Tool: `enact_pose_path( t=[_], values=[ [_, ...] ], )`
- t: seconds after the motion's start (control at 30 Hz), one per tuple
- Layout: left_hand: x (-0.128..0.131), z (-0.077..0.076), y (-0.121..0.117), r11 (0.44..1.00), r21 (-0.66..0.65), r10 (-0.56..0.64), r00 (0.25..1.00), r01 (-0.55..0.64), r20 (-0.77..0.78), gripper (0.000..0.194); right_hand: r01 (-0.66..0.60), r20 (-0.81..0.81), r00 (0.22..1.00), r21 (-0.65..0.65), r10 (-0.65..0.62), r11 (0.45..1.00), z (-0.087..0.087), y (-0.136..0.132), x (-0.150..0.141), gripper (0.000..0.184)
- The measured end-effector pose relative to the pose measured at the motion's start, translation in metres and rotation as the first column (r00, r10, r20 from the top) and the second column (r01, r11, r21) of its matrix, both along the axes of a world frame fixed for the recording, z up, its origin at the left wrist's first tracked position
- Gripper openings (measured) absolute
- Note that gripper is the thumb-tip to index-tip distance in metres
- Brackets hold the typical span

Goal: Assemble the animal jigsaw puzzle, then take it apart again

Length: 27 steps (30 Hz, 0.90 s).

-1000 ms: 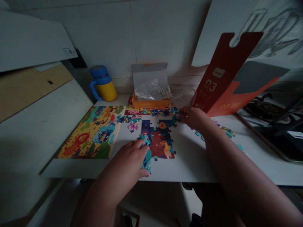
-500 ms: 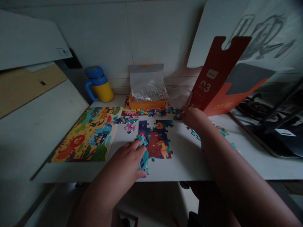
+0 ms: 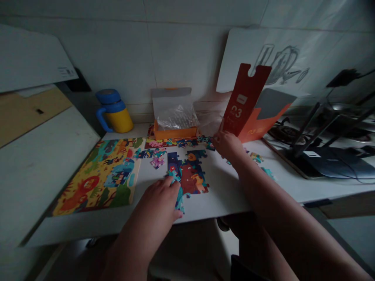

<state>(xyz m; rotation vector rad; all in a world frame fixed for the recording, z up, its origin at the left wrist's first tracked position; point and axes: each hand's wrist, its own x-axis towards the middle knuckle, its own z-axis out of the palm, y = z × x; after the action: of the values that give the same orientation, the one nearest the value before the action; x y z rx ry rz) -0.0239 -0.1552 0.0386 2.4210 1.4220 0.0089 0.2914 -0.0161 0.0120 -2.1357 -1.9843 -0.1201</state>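
My left hand lies over the left edge of a partly joined jigsaw puzzle, thumb spread from the fingers. Its fingertips touch a teal puzzle piece, and more teal pieces show between thumb and forefinger. The joined part has a brown bear and an orange animal on dark blue. My right hand reaches to the back of the table, beside loose puzzle pieces and a clear plastic bag. Its fingers are bent together, and their tips are mostly hidden.
A finished-looking animal picture board lies left. Behind are a blue-and-yellow flask, an orange box holding clear plastic and a tall red-orange carton. Loose pieces lie right of my forearm; a stove stands far right.
The view has swung to the right, showing more of the stove side. Both hands stay at about the same places on the table; the joined puzzle looks unchanged.
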Motion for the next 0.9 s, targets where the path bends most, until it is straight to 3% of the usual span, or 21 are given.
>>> enact_pose_path(
  t=[0.17,0.33,0.6,0.67,0.7,0.77,0.83,0.9],
  values=[
    [-0.006,-0.005,0.002,1.000,0.010,-0.009,0.999,0.008,0.039,0.049,0.037,0.000,0.999,-0.046,-0.037,0.998,-0.016,0.028,-0.027,0.058],
    [-0.009,-0.007,0.004,1.000,-0.002,-0.022,0.998,0.022,0.052,0.053,0.096,-0.069,0.993,-0.038,-0.098,0.995,-0.025,0.045,-0.031,0.067],
    [-0.013,-0.004,0.011,0.999,0.000,-0.042,0.997,0.042,0.069,0.047,0.022,-0.275,0.961,0.027,-0.014,0.999,-0.014,0.036,-0.005,0.033],
    [-0.016,-0.005,0.014,0.999,-0.009,-0.042,0.996,0.042,0.081,0.050,-0.022,-0.451,0.892,0.009,0.024,1.000,-0.009,0.030,-0.006,0.032],
    [-0.017,-0.006,0.016,0.999,-0.018,-0.038,0.996,0.040,0.081,0.052,-0.070,-0.575,0.817,-0.018,0.047,0.997,-0.007,0.026,-0.008,0.035],
    [-0.020,-0.007,0.018,0.999,-0.033,-0.031,0.997,0.033,0.074,0.058,-0.240,-0.801,0.594,-0.089,0.074,0.967,-0.001,0.016,-0.015,0.044],
    [-0.022,-0.007,0.018,0.999,-0.035,-0.020,0.997,0.023,0.074,0.062,-0.454,-0.906,0.416,-0.135,0.076,0.881,0.005,0.005,-0.025,0.051],
    [-0.023,-0.007,0.017,0.999,-0.034,-0.012,0.997,0.015,0.082,0.062,-0.606,-0.929,0.370,-0.219,0.028,0.765,0.011,-0.006,-0.034,0.049]
  ],
)
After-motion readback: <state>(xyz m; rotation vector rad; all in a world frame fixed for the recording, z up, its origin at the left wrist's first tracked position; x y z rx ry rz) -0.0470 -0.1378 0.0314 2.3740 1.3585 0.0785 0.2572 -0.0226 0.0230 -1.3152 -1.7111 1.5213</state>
